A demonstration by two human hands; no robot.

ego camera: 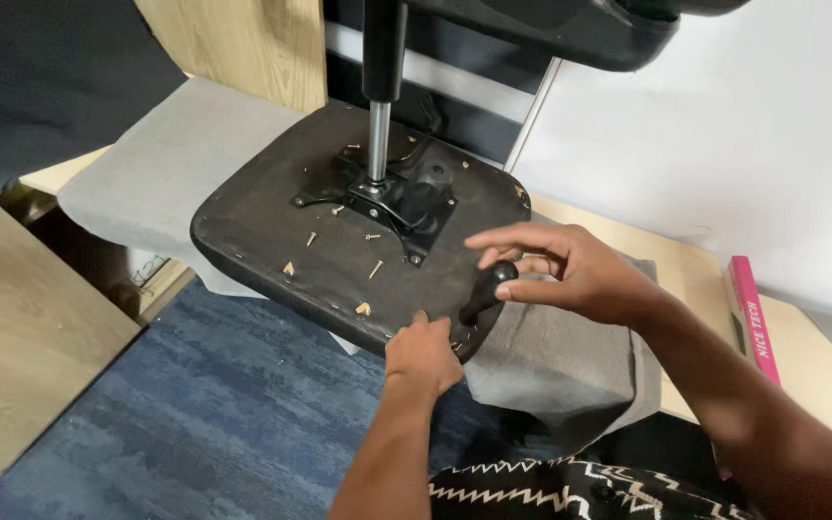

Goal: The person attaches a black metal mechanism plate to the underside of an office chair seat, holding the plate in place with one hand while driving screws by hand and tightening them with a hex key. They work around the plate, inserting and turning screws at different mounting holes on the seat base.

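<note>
An upturned black chair seat [272, 221] lies on a grey cloth [166, 164] on a wooden table. A black metal mechanism plate [397, 197] with a silver gas-lift rod [377, 144] stands at its centre. Several loose screws [376, 270] and wood chips are scattered on the seat's underside. My left hand [423, 353] grips the seat's near edge from below. My right hand [560, 273] pinches the black handle of a tool [488, 289] whose tip meets the seat near that edge.
A pink box [751, 318] lies on the wooden table at the right. The chair base [570, 29] hangs overhead at the top. Blue carpet [214, 404] covers the floor below, with a wooden panel [21, 318] at the left.
</note>
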